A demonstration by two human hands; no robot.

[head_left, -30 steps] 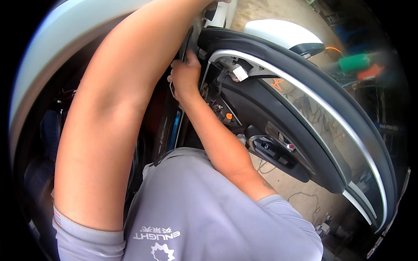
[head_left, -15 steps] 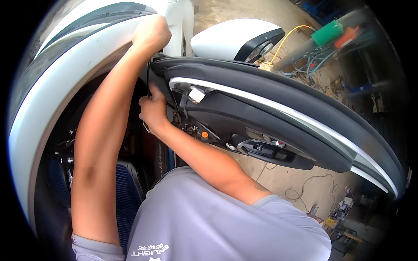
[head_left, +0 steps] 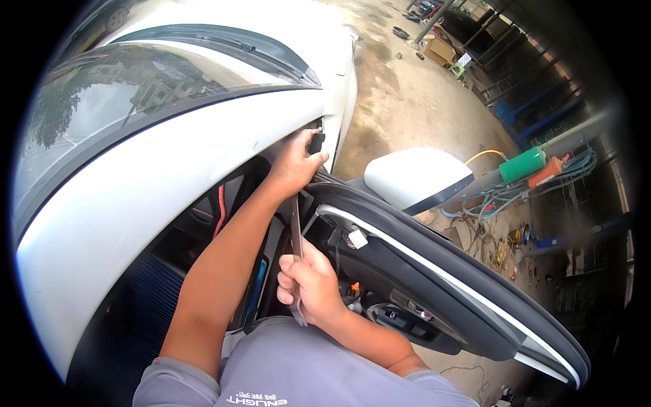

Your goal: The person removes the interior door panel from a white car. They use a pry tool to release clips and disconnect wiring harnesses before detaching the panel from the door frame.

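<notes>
My right hand [head_left: 310, 279] is closed around a long flat metal bar [head_left: 296, 227], held nearly upright. The bar's lower end is curved and forked, below my fist. Its upper end runs up behind my left hand [head_left: 296, 164] and is hidden there. My left hand is at the foot of the white windshield pillar [head_left: 169, 139], by the gap to the front fender. Between its thumb and forefinger shows a small black piece [head_left: 317, 142], whose kind I cannot make out; the other fingers are hidden. The open car door [head_left: 434, 285] is close to the right of both hands.
A white side mirror [head_left: 410, 178] projects beyond the door. A white connector [head_left: 357, 238] hangs at the door's inner front edge. The windshield [head_left: 149, 88] lies left. Farther right are a post with a green sleeve [head_left: 522, 165], coiled hoses [head_left: 576, 169] and a cardboard box [head_left: 439, 51].
My view has shifted forward, showing more windshield and fender. The left hand has gone from a fist on the pillar to its foot. The bar shows more plainly in my right fist.
</notes>
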